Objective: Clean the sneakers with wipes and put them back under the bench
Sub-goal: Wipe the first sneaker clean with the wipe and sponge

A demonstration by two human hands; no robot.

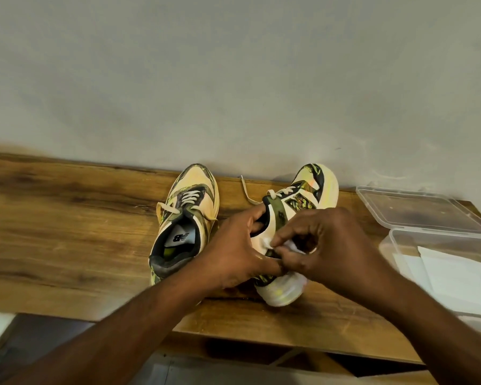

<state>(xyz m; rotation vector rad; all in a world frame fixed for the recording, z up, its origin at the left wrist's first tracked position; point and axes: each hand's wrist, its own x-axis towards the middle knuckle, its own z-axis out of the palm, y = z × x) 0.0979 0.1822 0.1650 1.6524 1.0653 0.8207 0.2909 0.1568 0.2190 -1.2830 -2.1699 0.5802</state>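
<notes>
Two cream, green and black sneakers stand on the wooden bench (67,218), toes to the wall. The left sneaker (185,218) stands free with its laces loose. My left hand (233,254) grips the right sneaker (303,201) at its collar, fingers hooked into the opening and thumb along the side. My right hand (322,245) pinches a crumpled white wipe (270,241) and presses it against the sneaker's side near the heel. Both hands hide most of the heel; the pale sole shows below them.
A clear plastic box (400,240) with white wipes inside sits at the bench's right end, its lid (417,207) lying open behind it. A plain wall rises right behind the shoes. The bench's front edge runs below my forearms, with floor beneath.
</notes>
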